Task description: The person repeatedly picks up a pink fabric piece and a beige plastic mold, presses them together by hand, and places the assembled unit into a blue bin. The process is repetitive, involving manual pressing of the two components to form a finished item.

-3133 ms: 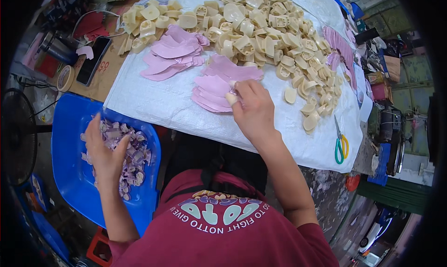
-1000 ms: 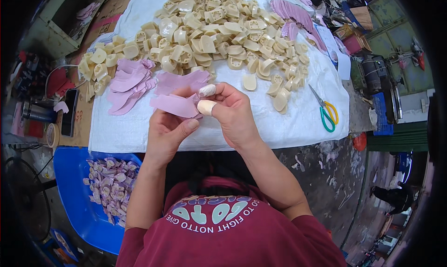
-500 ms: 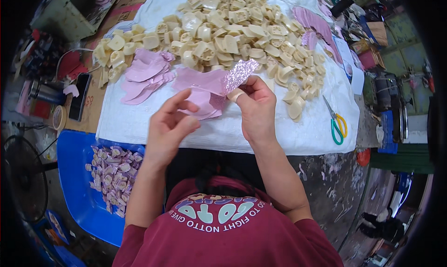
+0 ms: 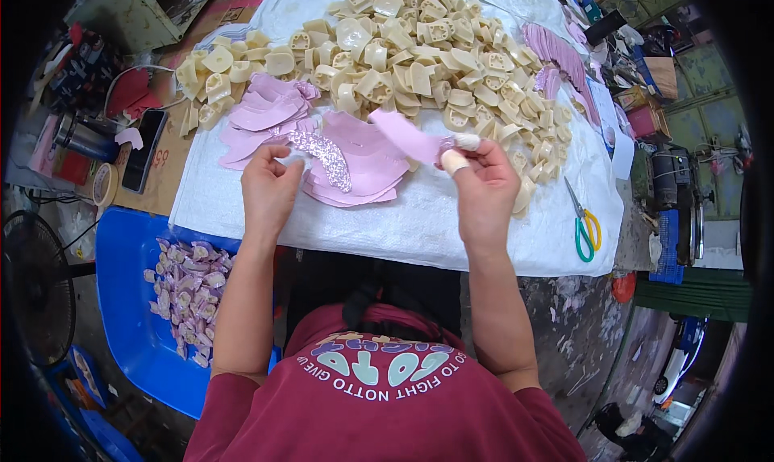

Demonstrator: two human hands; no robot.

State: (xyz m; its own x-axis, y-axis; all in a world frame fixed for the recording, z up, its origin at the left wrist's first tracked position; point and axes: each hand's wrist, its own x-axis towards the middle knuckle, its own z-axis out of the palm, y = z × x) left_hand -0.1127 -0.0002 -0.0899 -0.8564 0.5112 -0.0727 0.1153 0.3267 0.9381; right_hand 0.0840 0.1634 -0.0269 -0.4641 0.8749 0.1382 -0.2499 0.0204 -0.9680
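Note:
My right hand (image 4: 488,189) pinches one end of a curved pink strip (image 4: 405,136), its matte side showing and a bit of glitter at the gripped end. Beige covers sit on that hand's thumb and a fingertip. With fingers bent together, my left hand (image 4: 271,189) is at the edge of a curved glittery pink strip (image 4: 329,165) and appears to pinch it. Under and beside this strip lie flat pink cut pieces (image 4: 367,151) in a loose stack. Another fanned stack of pink pieces (image 4: 262,107) lies beyond my left hand.
A large heap of cream moulded blocks (image 4: 419,67), shaped like shoe heels, covers the far table. Scissors (image 4: 582,220) with green and yellow handles lie right, on the white sheet (image 4: 387,240). A blue tub (image 4: 129,317) of glittery purple-pink pieces stands lower left. A phone (image 4: 145,151) lies left.
My hands have moved apart, the left one down and closing from spread fingers. A pink strip in my right hand now shows its matte side; a glittery strip lies by my left hand.

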